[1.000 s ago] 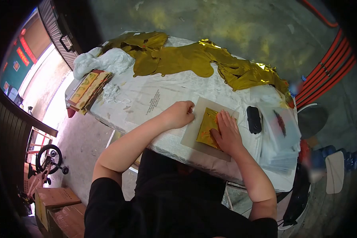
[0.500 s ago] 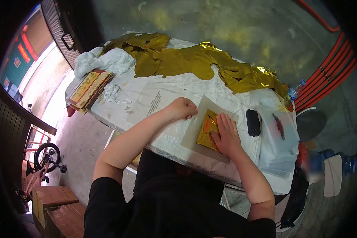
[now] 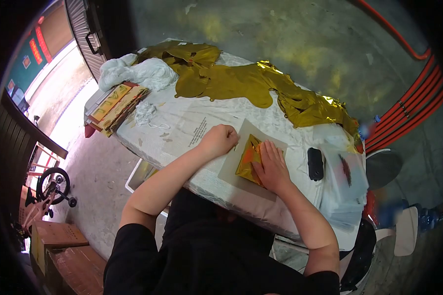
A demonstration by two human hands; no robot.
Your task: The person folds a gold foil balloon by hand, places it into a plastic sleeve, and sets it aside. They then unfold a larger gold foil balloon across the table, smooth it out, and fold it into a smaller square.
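Note:
My right hand (image 3: pixel 273 166) lies flat, fingers stretched out, on a folded gold foil piece (image 3: pixel 244 166) with an orange-red patch. Under the foil is a greyish translucent sheet (image 3: pixel 225 173), on the white-covered table (image 3: pixel 209 187). At the sheet's left edge, my left hand (image 3: pixel 220 141) is closed with its fingers curled in; I cannot tell what, if anything, is in them. Beside it lies a clear printed plastic sheet (image 3: pixel 194 132). A black oblong case (image 3: pixel 315 163) sits to the right of my right hand.
Flat gold foil balloons (image 3: pixel 226 83) stretch along the table's far side. White string (image 3: pixel 138 73) and a worn cardboard box (image 3: pixel 115 105) stand at the left. Clear plastic bags (image 3: pixel 342 189) are stacked at the right. Red pipes (image 3: pixel 411 115) run beyond the table.
The camera view has shifted slightly. My right hand stays flat on the folded foil, and my left hand stays closed by the sheet's edge.

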